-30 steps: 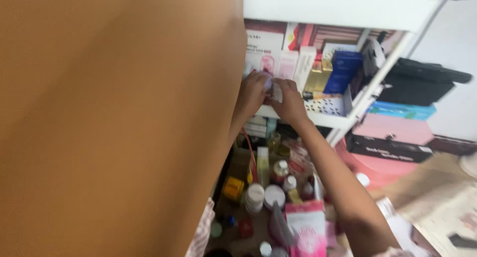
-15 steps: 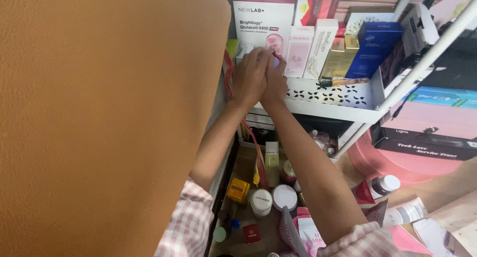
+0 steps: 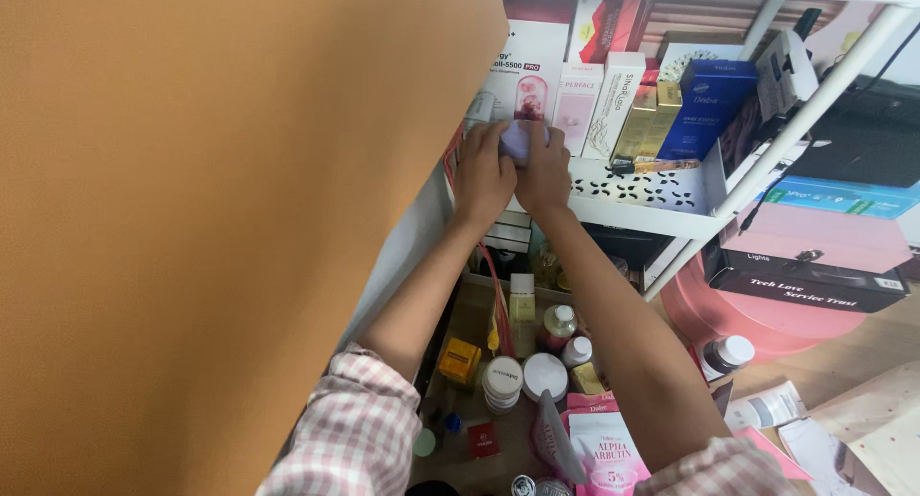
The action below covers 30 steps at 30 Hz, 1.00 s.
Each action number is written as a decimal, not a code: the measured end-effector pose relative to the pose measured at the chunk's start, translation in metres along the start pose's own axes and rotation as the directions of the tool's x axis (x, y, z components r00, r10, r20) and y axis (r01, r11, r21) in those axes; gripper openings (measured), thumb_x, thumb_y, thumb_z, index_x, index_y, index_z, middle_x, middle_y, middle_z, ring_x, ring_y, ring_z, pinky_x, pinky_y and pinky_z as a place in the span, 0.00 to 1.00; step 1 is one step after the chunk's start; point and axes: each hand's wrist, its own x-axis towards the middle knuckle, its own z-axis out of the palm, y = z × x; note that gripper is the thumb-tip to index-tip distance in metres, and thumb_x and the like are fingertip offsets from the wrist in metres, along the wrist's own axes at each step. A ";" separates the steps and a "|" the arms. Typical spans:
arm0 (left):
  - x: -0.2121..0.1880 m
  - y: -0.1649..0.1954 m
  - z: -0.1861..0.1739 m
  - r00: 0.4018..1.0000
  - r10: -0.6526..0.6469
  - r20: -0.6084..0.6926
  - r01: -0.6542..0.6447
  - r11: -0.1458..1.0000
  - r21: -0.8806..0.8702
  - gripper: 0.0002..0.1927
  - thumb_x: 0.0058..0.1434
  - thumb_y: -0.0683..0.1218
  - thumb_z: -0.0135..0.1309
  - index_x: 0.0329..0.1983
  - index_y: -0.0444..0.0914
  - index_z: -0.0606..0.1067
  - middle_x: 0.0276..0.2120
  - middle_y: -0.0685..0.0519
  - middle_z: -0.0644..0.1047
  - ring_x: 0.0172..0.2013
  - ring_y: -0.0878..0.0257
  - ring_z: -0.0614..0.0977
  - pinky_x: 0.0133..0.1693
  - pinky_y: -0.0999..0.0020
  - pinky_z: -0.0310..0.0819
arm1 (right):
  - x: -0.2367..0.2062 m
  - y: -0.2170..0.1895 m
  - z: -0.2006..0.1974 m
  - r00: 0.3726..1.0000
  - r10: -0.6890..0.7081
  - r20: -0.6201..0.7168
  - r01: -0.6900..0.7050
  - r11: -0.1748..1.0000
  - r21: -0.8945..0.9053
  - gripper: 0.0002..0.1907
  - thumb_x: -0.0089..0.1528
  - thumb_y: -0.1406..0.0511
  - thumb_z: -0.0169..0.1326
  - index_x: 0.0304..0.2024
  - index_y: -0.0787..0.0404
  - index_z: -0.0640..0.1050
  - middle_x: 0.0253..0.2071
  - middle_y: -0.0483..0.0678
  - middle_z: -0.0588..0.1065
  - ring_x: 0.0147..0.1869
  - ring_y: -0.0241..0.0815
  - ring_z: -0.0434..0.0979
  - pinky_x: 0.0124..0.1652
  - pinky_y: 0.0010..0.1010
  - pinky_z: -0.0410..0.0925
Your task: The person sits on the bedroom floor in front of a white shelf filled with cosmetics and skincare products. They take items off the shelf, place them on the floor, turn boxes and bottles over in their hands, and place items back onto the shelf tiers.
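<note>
White shelving fills the view, with an orange panel (image 3: 211, 218) blocking its left side. My left hand (image 3: 482, 175) and right hand (image 3: 543, 170) close together around a small lilac jar (image 3: 520, 138) at the upper basket (image 3: 642, 191): setting it in place, I judge. Seating it calls for a gap among the upright boxes (image 3: 613, 103) (they crowd close behind). Bottles (image 3: 559, 328) and tubs (image 3: 502, 381) clutter the tray below.

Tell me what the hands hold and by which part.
Both hands, left and right, grip a small lilac jar by its sides at the white shelf.
</note>
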 end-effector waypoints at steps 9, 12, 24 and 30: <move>-0.024 0.096 -0.050 0.991 -0.039 0.129 0.093 0.893 -0.440 0.20 0.68 0.40 0.40 0.62 0.34 0.72 0.54 0.43 0.77 0.57 0.48 0.79 0.59 0.58 0.71 | -0.084 -0.016 -0.121 0.922 -0.278 -0.270 0.328 0.930 0.164 0.36 0.54 0.64 0.70 0.63 0.62 0.70 0.58 0.58 0.69 0.62 0.62 0.69 0.60 0.49 0.64; -0.072 0.164 -0.066 0.974 0.085 0.210 0.039 0.851 -0.524 0.18 0.68 0.40 0.41 0.57 0.35 0.76 0.52 0.44 0.79 0.55 0.49 0.80 0.59 0.59 0.73 | -0.174 -0.006 -0.188 0.946 -0.198 -0.256 0.234 0.965 0.120 0.39 0.52 0.62 0.71 0.63 0.63 0.70 0.59 0.58 0.70 0.64 0.61 0.69 0.63 0.46 0.64; -0.361 0.383 -0.078 0.767 0.141 0.626 0.408 0.647 -0.644 0.21 0.65 0.40 0.52 0.62 0.35 0.70 0.60 0.43 0.72 0.54 0.50 0.79 0.54 0.63 0.75 | -0.496 0.041 -0.332 0.911 0.242 -0.335 -0.295 0.948 -0.118 0.33 0.53 0.63 0.70 0.58 0.62 0.72 0.60 0.61 0.71 0.65 0.64 0.69 0.63 0.50 0.63; -0.474 0.376 -0.014 0.688 0.127 0.715 0.363 0.792 -0.491 0.25 0.61 0.44 0.55 0.61 0.31 0.70 0.61 0.38 0.71 0.61 0.41 0.74 0.61 0.54 0.69 | -0.586 0.122 -0.293 0.848 0.430 -0.309 -0.477 0.874 -0.092 0.28 0.56 0.65 0.66 0.57 0.60 0.71 0.56 0.60 0.72 0.61 0.64 0.71 0.58 0.47 0.67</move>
